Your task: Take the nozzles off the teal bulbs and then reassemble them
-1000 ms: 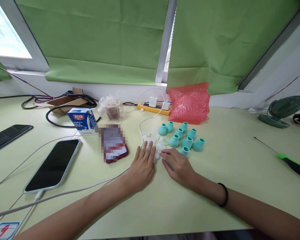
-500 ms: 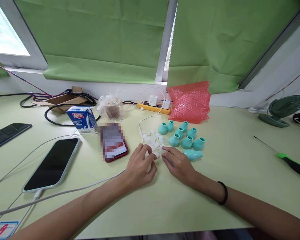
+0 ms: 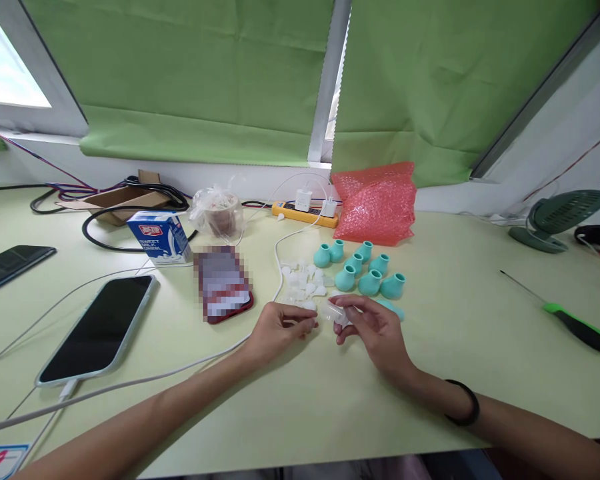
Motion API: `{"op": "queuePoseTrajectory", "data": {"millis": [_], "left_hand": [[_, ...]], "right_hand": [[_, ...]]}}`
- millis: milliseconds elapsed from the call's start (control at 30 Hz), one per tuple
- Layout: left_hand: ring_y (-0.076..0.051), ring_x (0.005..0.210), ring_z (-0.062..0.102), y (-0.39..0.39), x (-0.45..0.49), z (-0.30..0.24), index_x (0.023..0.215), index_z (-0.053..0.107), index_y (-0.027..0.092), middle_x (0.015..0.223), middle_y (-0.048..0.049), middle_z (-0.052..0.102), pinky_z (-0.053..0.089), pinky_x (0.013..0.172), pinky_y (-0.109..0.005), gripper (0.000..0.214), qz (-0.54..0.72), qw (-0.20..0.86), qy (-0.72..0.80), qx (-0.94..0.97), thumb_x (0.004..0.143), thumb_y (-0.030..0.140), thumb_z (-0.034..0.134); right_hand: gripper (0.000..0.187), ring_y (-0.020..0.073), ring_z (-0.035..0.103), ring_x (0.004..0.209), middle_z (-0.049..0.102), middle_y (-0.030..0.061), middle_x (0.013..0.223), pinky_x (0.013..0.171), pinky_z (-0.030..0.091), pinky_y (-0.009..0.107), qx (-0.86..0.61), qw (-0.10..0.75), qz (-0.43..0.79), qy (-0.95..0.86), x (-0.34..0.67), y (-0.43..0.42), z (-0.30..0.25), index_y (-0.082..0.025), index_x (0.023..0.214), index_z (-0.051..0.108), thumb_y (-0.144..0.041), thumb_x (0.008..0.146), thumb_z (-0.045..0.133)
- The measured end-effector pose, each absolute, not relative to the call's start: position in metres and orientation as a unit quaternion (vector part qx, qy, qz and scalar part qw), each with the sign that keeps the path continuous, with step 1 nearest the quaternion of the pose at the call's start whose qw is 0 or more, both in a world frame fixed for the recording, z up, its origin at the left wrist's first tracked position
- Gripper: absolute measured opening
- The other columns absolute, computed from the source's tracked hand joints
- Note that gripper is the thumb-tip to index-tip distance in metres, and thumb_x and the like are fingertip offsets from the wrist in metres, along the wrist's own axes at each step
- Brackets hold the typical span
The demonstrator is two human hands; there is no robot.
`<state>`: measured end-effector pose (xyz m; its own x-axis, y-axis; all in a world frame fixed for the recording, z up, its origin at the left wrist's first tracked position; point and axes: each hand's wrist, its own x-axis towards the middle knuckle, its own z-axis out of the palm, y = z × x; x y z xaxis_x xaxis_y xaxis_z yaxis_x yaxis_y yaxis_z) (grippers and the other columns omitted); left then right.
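Note:
My right hand (image 3: 377, 337) pinches a clear, cup-like plastic piece (image 3: 333, 312) between thumb and fingers, just above the table. Close on its left, my left hand (image 3: 279, 335) has thumb and fingertips brought together; whatever may be between them is too small to make out. Beyond both hands lies a loose heap of small white and translucent plastic parts (image 3: 305, 277). To the right of the heap stand several turquoise bulb-shaped pieces (image 3: 369, 283) with open tops. A turquoise piece on its side (image 3: 394, 309) is partly hidden behind my right hand.
Left of the heap lie a red-cased phone (image 3: 225, 283) and a charging phone (image 3: 100, 330), its white cable running under my left arm. Behind are a milk carton (image 3: 160, 238), a yellow power strip (image 3: 303, 213) and red bubble wrap (image 3: 375, 203). A screwdriver (image 3: 575, 327) lies right.
My right hand has lifted and turned, now holding the clear plastic piece. My left hand has drawn slightly back from the heap, its fingers closer together. The view has shifted slightly.

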<state>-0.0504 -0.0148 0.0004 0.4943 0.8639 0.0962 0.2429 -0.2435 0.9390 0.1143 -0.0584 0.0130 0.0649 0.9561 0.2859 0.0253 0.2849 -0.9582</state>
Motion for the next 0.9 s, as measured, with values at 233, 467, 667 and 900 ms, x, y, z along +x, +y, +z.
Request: {"op": "queuePoseTrajectory", "data": {"millis": [233,467,667,900], "left_hand": [[-0.017,0.068,0.062,-0.016,-0.048,0.007,0.087,0.065,0.006,0.079,-0.0116,0.067,0.049,0.071,-0.03,0.034,0.315,0.725,0.311,0.528,0.062,0.029,0.067],[-0.018,0.067,0.062,-0.016,-0.05,0.009,0.078,0.067,0.008,0.074,-0.0103,0.067,0.048,0.07,-0.031,0.028,0.334,0.755,0.321,0.465,0.059,0.028,0.07],[-0.008,0.045,0.047,-0.021,-0.048,0.011,0.073,0.068,0.009,0.051,-0.0018,0.057,0.039,0.047,-0.021,0.026,0.347,0.698,0.327,0.534,0.062,0.033,0.066],[-0.004,0.04,0.033,-0.022,-0.048,0.01,0.084,0.067,0.009,0.04,0.0047,0.042,0.028,0.04,-0.018,0.03,0.384,0.62,0.352,0.587,0.066,0.033,0.062]], "right_hand": [[0.017,0.0149,0.059,0.063,0.062,0.0044,0.078,0.057,0.054,0.032,-0.441,0.555,0.566,-0.421,0.115,-0.066,0.016,-0.015,0.077,0.061,-0.028,0.066,0.062],[0.029,0.0137,0.059,0.056,0.06,0.0004,0.061,0.053,0.053,0.029,-0.473,0.524,0.56,-0.434,0.112,-0.062,0.009,-0.015,0.079,0.053,-0.03,0.06,0.068],[0.028,0.0128,0.058,0.049,0.059,-0.0017,0.056,0.047,0.05,0.027,-0.473,0.509,0.568,-0.44,0.11,-0.063,0.007,-0.017,0.075,0.044,-0.036,0.066,0.063],[0.028,0.0114,0.058,0.045,0.062,0.0009,0.064,0.043,0.047,0.024,-0.466,0.485,0.578,-0.463,0.109,-0.066,0.004,-0.017,0.076,0.042,-0.038,0.07,0.059]]}}
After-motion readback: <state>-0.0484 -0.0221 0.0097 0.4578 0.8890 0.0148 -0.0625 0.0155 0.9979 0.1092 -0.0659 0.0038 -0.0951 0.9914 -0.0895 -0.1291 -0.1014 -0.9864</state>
